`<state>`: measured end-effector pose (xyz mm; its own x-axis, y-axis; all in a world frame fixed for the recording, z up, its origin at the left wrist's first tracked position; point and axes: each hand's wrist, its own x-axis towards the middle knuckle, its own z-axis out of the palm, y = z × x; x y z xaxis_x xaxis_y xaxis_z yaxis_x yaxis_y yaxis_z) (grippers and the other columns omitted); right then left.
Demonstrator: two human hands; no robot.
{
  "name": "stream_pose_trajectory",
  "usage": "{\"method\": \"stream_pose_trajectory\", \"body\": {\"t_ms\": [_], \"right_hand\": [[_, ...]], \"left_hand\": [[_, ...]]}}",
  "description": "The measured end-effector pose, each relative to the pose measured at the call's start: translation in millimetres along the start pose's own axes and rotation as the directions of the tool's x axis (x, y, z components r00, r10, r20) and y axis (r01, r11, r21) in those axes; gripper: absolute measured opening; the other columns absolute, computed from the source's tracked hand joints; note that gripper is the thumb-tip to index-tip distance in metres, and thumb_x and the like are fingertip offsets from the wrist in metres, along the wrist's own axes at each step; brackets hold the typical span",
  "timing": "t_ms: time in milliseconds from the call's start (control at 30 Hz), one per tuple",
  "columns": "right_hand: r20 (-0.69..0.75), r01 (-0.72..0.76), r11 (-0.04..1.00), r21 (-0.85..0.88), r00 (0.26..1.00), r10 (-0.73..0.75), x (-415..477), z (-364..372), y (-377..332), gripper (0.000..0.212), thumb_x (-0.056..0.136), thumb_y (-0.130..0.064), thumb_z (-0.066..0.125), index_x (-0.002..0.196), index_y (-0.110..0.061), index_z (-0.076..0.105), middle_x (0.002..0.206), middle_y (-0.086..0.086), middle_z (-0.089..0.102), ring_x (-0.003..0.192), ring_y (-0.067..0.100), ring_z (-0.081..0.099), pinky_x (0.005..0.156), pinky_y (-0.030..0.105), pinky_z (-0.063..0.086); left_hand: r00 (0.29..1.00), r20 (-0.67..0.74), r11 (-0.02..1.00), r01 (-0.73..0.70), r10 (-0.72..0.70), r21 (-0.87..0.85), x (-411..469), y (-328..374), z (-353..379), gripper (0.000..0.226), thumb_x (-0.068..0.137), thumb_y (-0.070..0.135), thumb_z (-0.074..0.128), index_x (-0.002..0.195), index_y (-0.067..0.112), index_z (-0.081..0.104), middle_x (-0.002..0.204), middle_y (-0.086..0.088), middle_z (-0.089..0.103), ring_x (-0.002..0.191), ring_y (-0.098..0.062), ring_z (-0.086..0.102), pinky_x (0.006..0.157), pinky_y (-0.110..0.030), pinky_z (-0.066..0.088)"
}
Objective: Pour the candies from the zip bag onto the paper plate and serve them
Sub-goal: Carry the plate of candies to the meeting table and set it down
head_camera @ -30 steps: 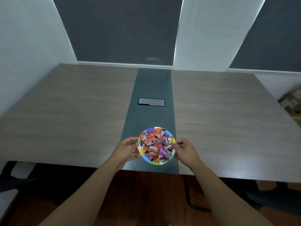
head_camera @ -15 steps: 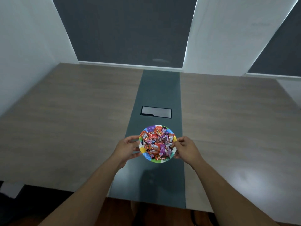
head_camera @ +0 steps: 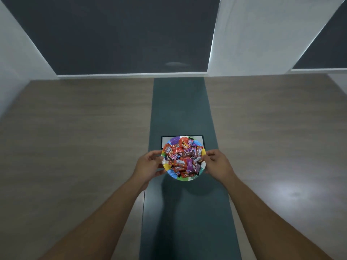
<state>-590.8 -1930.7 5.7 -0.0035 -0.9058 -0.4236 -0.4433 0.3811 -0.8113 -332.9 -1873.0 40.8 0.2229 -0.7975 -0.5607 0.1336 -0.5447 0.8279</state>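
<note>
A colourful paper plate (head_camera: 171, 172) heaped with red and purple wrapped candies (head_camera: 183, 159) hangs above the dark green centre strip (head_camera: 180, 109) of the table, casting a shadow below it. My left hand (head_camera: 149, 164) grips the plate's left rim and my right hand (head_camera: 217, 165) grips its right rim. Both forearms reach in from the bottom of the frame. No zip bag is in view.
A wide wood-grain table (head_camera: 75, 137) spreads to both sides of the strip. A rectangular cable hatch (head_camera: 201, 139) in the strip lies partly behind the plate. Dark panels and white walls stand beyond the table's far edge.
Both hands have carried the plate forward over the table, from near the front edge to over the cable hatch. The grip on both rims is unchanged.
</note>
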Motion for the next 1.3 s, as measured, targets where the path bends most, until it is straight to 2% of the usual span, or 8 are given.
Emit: {"method": "stream_pose_trajectory", "body": {"t_ms": [200, 333, 433, 800, 967, 1033, 1200, 1300], "right_hand": [[-0.006, -0.057, 0.998, -0.028, 0.998, 0.056, 65.3, 11.8, 3.3, 0.013, 0.104, -0.027, 0.065, 0.094, -0.028, 0.058, 0.107, 0.009, 0.081, 0.092, 0.03, 0.082, 0.08, 0.06, 0.069], [0.02, -0.076, 0.994, -0.081, 0.997, 0.078, 109.3, 18.3, 12.8, 0.009, 0.104, -0.028, 0.067, 0.099, -0.023, 0.062, 0.101, 0.005, 0.08, 0.083, 0.033, 0.083, 0.08, 0.061, 0.068], [0.034, -0.083, 0.989, -0.121, 0.996, 0.088, 140.4, 24.5, 23.5, 0.009, 0.102, -0.03, 0.068, 0.095, -0.028, 0.063, 0.096, 0.001, 0.081, 0.078, 0.03, 0.083, 0.081, 0.058, 0.068], [0.048, -0.139, 0.981, -0.135, 0.988, 0.147, 217.1, 52.0, 51.4, 0.018, 0.104, -0.025, 0.066, 0.089, -0.032, 0.06, 0.1, 0.004, 0.081, 0.088, 0.03, 0.081, 0.086, 0.058, 0.067], [0.051, -0.154, 0.982, -0.109, 0.986, 0.16, 231.9, 58.9, 54.1, 0.006, 0.106, -0.026, 0.065, 0.102, -0.022, 0.066, 0.106, 0.006, 0.081, 0.09, 0.029, 0.082, 0.084, 0.057, 0.069], [0.045, -0.146, 0.979, -0.141, 0.987, 0.154, 234.5, 59.5, 55.9, 0.013, 0.106, -0.029, 0.063, 0.107, -0.017, 0.069, 0.107, 0.006, 0.082, 0.09, 0.027, 0.082, 0.086, 0.055, 0.069], [-0.054, -0.084, 0.961, -0.264, 0.996, 0.073, 226.9, 52.9, 60.3, 0.023, 0.106, -0.029, 0.056, 0.107, -0.014, 0.074, 0.096, 0.005, 0.083, 0.09, 0.029, 0.077, 0.082, 0.043, 0.063], [-0.118, -0.022, 0.945, -0.326, 0.993, -0.018, 208.4, 48.9, 76.4, 0.019, 0.108, -0.024, 0.058, 0.112, -0.012, 0.072, 0.102, 0.004, 0.077, 0.091, 0.026, 0.07, 0.078, 0.033, 0.051]], "left_hand": [[1.0, -0.001, 0.999, 0.029, -0.029, 0.034, 75.2, 2.6, 11.1, 0.018, 0.104, 0.009, 0.065, 0.119, 0.014, 0.075, 0.104, -0.008, 0.081, 0.08, -0.019, 0.078, 0.059, -0.023, 0.063], [0.996, -0.026, 0.996, 0.083, -0.082, 0.013, 121.2, -12.6, 21.3, 0.019, 0.106, 0.01, 0.064, 0.121, 0.013, 0.074, 0.109, -0.008, 0.082, 0.079, -0.014, 0.081, 0.062, -0.026, 0.065], [0.991, -0.059, 0.992, 0.123, -0.122, 0.006, 153.2, -27.3, 28.6, 0.02, 0.107, 0.011, 0.062, 0.123, 0.012, 0.074, 0.108, -0.009, 0.083, 0.086, -0.02, 0.082, 0.067, -0.029, 0.067], [0.968, -0.217, 0.982, 0.151, -0.124, 0.112, 239.9, -57.6, 42.4, 0.012, 0.106, 0.012, 0.065, 0.114, 0.012, 0.073, 0.112, -0.013, 0.079, 0.094, -0.025, 0.077, 0.07, -0.027, 0.061], [0.969, -0.216, 0.973, 0.155, -0.117, 0.169, 257.2, -63.7, 37.4, 0.014, 0.105, 0.013, 0.066, 0.117, 0.01, 0.072, 0.115, -0.012, 0.078, 0.098, -0.026, 0.078, 0.076, -0.03, 0.062], [0.973, -0.199, 0.97, 0.155, -0.118, 0.186, 257.7, -64.1, 34.9, 0.018, 0.105, 0.015, 0.066, 0.121, 0.009, 0.072, 0.115, -0.012, 0.078, 0.101, -0.027, 0.078, 0.078, -0.031, 0.063], [0.98, -0.199, 0.942, 0.085, -0.021, 0.324, 251.4, -61.5, 28.1, 0.02, 0.108, 0.03, 0.062, 0.115, 0.015, 0.072, 0.108, -0.006, 0.08, 0.087, -0.024, 0.08, 0.086, -0.046, 0.068], [0.942, -0.262, 0.86, -0.052, 0.212, 0.508, 237.8, -75.5, 19.0, 0.022, 0.107, 0.035, 0.059, 0.108, 0.019, 0.074, 0.103, 0.001, 0.079, 0.086, -0.018, 0.076, 0.082, -0.047, 0.067]]}}
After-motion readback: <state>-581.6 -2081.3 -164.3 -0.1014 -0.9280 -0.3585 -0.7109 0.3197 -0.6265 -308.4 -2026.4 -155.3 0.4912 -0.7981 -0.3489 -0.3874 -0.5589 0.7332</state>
